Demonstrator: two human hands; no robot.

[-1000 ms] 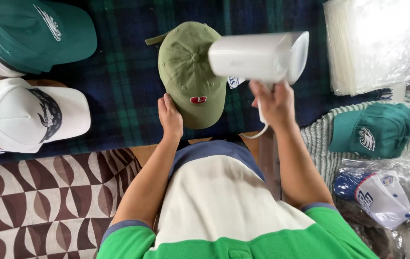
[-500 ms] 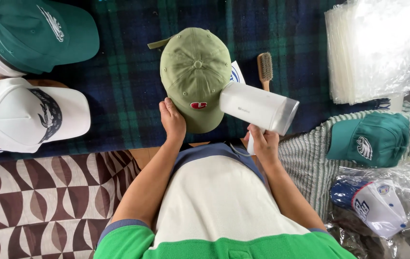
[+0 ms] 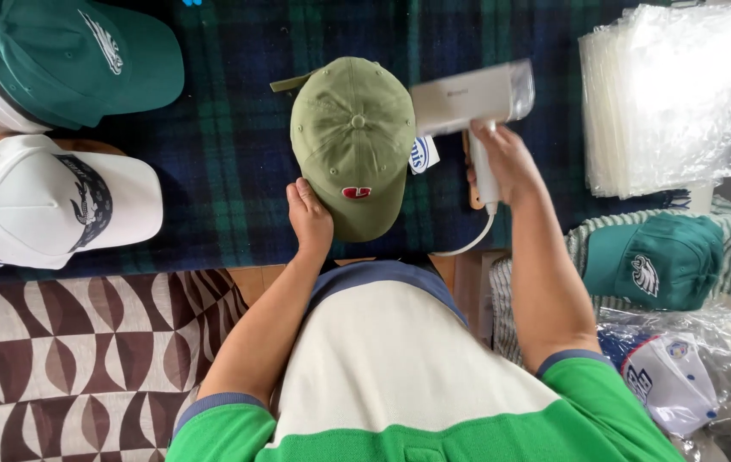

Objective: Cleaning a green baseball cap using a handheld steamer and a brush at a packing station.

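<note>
Right grip: the right hand (image 3: 507, 162) is wrapped tight around the handle of a white handheld steamer (image 3: 471, 98), whose head points toward the cap's right side.
Left grip: the left hand (image 3: 309, 216) rests against the near-left edge of the olive green cap (image 3: 353, 141), fingers closed loosely on its brim.
Cap: it sits crown up at the middle of the bench (image 3: 228, 154), which is covered in dark blue-green plaid cloth; a white tag (image 3: 419, 155) hangs at its right.
Cord: a white cord (image 3: 468, 244) runs from the steamer handle toward the person.
Left of bench: a dark green cap (image 3: 74, 56) and a white cap (image 3: 57, 201).
Right: a stack of clear plastic bags (image 3: 669, 94), and a teal cap (image 3: 656, 261) on striped cloth.
</note>
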